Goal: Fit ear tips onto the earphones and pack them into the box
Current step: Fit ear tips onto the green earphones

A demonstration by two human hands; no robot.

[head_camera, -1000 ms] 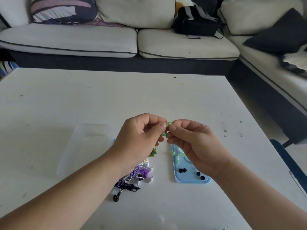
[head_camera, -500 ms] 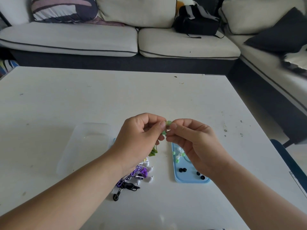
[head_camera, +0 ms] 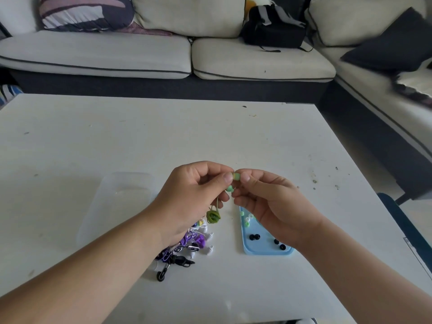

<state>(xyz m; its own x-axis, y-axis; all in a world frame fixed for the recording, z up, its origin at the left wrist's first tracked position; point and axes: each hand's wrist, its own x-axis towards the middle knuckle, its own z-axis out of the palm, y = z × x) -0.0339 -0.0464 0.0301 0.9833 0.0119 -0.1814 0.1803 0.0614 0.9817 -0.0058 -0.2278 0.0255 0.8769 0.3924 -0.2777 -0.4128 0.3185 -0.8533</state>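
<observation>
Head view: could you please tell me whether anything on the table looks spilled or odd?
Nothing is spilled: the loose ear tips sit inside the blue tray. The earphones lie in a tangled heap on the table, which shows dark specks at right.

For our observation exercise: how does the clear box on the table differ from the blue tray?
The clear box is see-through and almost colourless; the blue tray is solid light blue. The box lies left of the left hand; the tray lies partly under the right hand. The tray holds loose black, green and white ear tips; none show in the box. Both are rounded rectangles lying flat on the white table.
</observation>
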